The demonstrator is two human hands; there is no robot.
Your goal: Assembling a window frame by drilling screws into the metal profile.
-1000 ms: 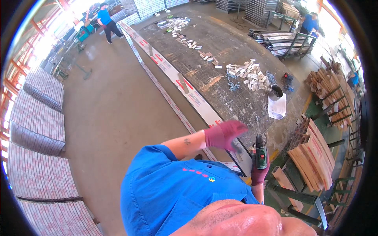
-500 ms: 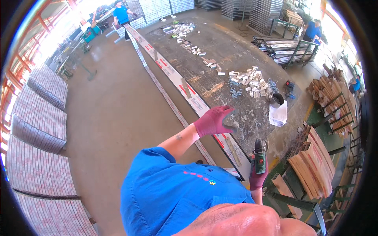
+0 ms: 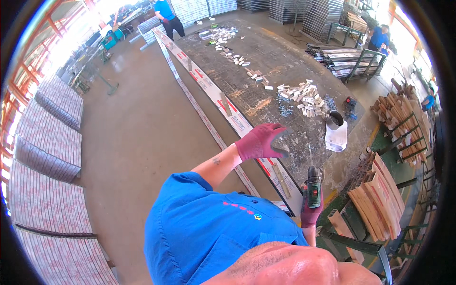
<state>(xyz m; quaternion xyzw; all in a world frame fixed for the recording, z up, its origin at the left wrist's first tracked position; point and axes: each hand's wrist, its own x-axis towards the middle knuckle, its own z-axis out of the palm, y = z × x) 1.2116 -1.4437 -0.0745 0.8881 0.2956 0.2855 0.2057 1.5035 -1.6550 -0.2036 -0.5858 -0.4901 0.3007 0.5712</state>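
My left hand (image 3: 260, 141), in a maroon glove with dark fingertips, hovers over the long white panel frame (image 3: 236, 121) with red print. Its thumb and fingers are spread, and nothing shows between them. Low on the right, my right hand (image 3: 311, 214), gloved the same way, is wrapped around a green and black cordless drill (image 3: 313, 187). A long thin bit points away from me, over the dark worktable (image 3: 266, 57). Short wooden strips (image 3: 281, 180) lie across the panel near my chest and farther along it.
On the table are a heap of small pale blocks (image 3: 304, 97), blue screws (image 3: 285, 110), a metal cup (image 3: 334, 119) and a white sheet (image 3: 336, 138). Stacked timber (image 3: 377, 197) stands at right, wrapped stacks (image 3: 47, 180) at left. A co-worker (image 3: 167, 16) stands at the panel's far end.
The co-worker at the far end has moved right, behind the panel's end. My left hand has shifted slightly up and right; the drill is still in my right hand.
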